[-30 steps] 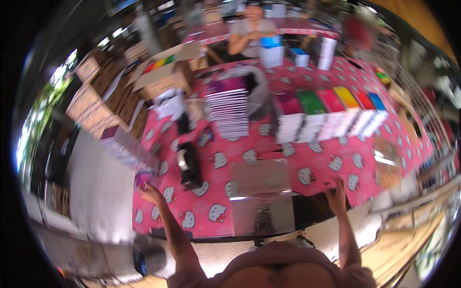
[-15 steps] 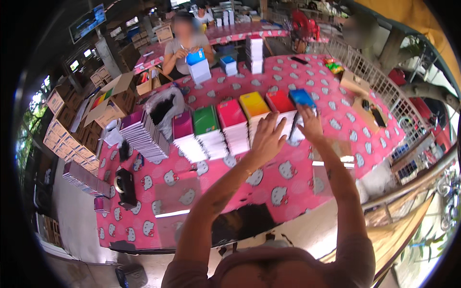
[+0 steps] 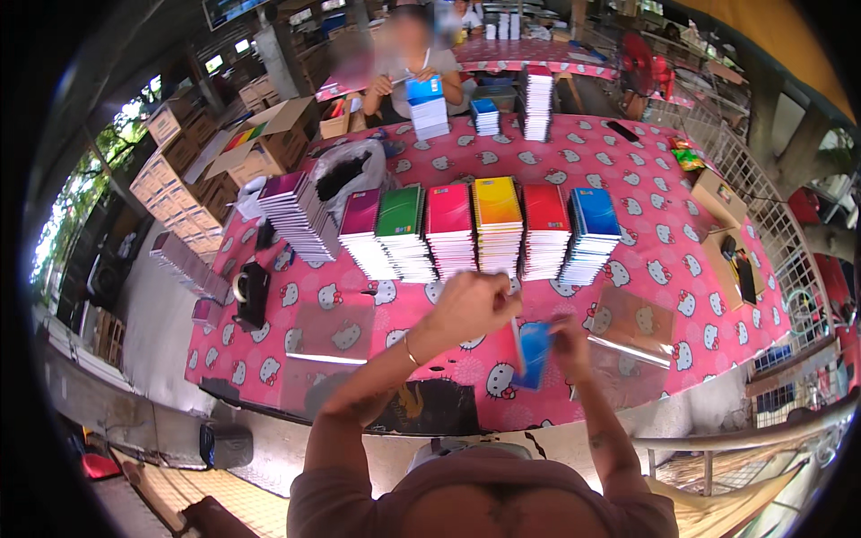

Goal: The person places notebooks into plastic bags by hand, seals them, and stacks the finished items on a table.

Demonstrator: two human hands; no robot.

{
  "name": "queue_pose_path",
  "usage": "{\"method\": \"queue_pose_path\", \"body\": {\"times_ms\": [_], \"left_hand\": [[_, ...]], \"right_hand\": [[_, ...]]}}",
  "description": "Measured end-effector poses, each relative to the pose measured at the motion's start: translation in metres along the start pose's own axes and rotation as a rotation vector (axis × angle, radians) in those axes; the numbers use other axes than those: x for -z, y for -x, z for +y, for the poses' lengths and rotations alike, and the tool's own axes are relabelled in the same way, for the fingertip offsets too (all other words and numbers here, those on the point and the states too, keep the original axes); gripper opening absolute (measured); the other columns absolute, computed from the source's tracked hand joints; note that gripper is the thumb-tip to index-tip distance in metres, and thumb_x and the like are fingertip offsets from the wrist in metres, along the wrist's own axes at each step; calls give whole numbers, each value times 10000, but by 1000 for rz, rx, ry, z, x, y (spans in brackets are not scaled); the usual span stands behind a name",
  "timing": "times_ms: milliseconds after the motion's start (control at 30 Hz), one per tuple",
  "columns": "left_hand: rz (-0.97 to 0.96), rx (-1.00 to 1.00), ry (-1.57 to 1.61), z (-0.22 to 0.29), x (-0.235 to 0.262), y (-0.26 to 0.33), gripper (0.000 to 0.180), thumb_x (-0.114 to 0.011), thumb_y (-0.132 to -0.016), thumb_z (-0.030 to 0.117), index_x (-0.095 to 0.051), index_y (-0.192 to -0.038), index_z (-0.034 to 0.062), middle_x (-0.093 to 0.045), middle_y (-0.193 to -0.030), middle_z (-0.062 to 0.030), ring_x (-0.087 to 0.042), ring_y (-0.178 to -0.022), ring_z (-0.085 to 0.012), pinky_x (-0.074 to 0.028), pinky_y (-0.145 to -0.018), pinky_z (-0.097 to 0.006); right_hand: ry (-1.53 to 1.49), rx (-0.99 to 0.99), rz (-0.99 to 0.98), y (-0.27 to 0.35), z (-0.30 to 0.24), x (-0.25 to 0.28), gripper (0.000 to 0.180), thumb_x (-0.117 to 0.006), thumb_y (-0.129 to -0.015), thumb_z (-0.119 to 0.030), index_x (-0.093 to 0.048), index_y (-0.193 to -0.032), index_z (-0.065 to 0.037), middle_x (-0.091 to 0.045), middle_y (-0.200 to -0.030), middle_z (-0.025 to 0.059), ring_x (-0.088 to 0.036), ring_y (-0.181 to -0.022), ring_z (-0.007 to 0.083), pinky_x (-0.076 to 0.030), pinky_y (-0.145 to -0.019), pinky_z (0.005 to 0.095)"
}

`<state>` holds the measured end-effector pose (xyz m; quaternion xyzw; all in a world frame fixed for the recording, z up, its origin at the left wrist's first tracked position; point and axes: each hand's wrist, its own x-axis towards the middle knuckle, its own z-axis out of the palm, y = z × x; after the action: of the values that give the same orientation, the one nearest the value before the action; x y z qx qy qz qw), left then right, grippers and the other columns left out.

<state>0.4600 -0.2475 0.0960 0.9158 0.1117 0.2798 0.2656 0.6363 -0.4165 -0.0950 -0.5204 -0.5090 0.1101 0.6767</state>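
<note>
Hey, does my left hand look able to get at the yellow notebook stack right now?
Probably yes: the left hand is on the near side of the yellow notebook stack, and nothing seems to stand between them.

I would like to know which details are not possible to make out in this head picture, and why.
In the head view:
Blue notebook in the right hand: cover details, smeared by motion blur.
That hand's exact grip: blurred too.
Left hand: whether its fingertips pinch anything, hidden by its curled fingers.
Open carton: its lower contents, hidden by its walls and flaps.
Screen: most of its picture, cut off at the upper edge.
</note>
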Motion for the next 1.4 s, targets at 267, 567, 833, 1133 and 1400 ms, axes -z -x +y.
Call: {"method": "queue_pose_path", "body": {"times_ms": [267, 567, 833, 1133, 1400], "left_hand": [[-147, 409, -168, -101, -111, 98, 411, -654, -899, 413, -663, -882, 2, -661, -756, -218, -668, -684, -383, -533, -612, -469], [202, 135, -760, -178, 70, 26, 416, -645, -922, 216, -589, -1316, 92, -640, -1284, -108, -581, -1228, -276, -249, -1163, -567], [330, 79, -133, -44, -12, 159, 380, -634, -865, -4, -610, -1243, 33, -643, -1096, -165, -629, -961, -318, -498, -856, -440], [209, -94, -253, -59, -55, 103, 500, -681, -869, 211, -554, -1315, 25, -593, -1243, -169, -554, -1127, -359, -450, -954, -498], [272, -115, -562, -135, 28, -13, 372, -630, -880, 93, -618, -1242, 8, -719, -980, -177, -698, -863, -334, -540, -837, -463]], "right_hand": [[569, -14, -650, -2, 50, -47, 177, -632, -795, 0, -628, -947, -91, -621, -1078, 131, -600, -1001, 360, -477, -887, 471], [1034, 423, -136, -202, -5, -83, 347, -645, -872, -108, -614, -1217, -89, -569, -1273, 119, -550, -1183, 315, -358, -1079, 498], [847, 308, -345, 5, -63, -62, 197, -646, -855, -129, -642, -1043, -71, -624, -983, 69, -594, -924, 264, -426, -740, 458], [739, -6, 44, -58, -43, -53, 503, -646, -875, -102, -492, -1347, -21, -478, -1357, 202, -474, -1235, 384, -389, -1006, 485], [931, 306, 95, -154, -23, -14, 233, -656, -847, -88, -674, -1076, -52, -665, -999, 72, -646, -958, 250, -454, -888, 457]]}}
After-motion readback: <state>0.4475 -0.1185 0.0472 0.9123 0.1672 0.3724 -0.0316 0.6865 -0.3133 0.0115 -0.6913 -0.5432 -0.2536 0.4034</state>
